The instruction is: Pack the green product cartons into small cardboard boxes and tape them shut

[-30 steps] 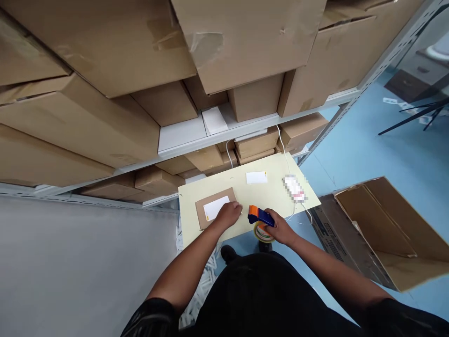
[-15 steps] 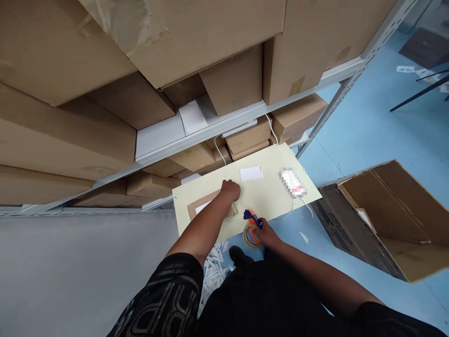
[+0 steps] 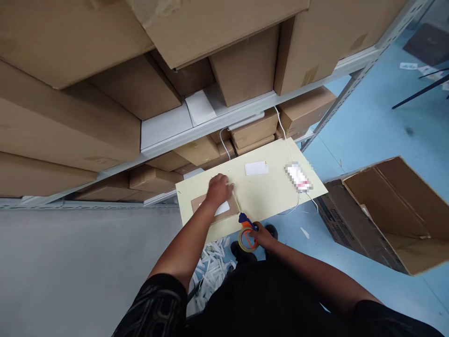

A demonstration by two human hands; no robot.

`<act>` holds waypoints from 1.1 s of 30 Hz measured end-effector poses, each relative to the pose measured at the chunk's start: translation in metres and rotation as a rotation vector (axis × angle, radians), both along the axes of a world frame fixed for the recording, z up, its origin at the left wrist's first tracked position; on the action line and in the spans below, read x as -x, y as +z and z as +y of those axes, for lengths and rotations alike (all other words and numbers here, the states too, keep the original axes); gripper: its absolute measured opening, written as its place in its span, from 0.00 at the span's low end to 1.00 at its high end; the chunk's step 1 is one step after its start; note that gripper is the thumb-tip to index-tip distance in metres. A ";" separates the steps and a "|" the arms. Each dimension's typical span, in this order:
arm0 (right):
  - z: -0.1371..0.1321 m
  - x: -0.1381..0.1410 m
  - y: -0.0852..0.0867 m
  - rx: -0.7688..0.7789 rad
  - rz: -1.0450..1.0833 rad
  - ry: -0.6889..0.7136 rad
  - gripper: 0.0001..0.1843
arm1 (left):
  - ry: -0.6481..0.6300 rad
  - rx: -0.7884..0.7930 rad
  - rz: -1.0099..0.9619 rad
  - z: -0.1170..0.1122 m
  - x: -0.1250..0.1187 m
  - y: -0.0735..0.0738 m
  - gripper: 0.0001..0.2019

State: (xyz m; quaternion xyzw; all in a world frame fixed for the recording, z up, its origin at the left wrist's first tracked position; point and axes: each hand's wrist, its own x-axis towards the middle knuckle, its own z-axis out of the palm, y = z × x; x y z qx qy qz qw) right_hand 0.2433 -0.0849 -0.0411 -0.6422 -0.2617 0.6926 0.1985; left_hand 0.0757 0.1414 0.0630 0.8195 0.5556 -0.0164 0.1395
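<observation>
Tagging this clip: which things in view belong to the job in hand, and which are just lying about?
In use, apparently:
tape dispenser, in the right hand
cardboard packet, under the left hand
white slip, on the packet
pale tabletop

Just lying about, apparently:
second white slip
pixelated item
open carton
white strips
shelved boxes

Near the centre of the dial, the left hand [image 3: 219,189] covers part of the box [image 3: 232,206] and of its label [image 3: 222,208], so we cannot tell what is printed there. At five o'clock, the right hand [image 3: 262,235] hides the handle of the tape gun [image 3: 246,224]. At three o'clock, we find the white item [image 3: 299,177] blurred into squares, and the mark on the card [image 3: 256,168] too small. The right edge cuts the carton [image 3: 391,201]; the top edge, at twelve, cuts the upper boxes [image 3: 228,23].
</observation>
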 end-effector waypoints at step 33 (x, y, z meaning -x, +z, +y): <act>0.063 -0.043 0.014 -0.195 -0.190 0.315 0.30 | 0.033 -0.104 0.060 -0.168 0.097 -0.044 0.51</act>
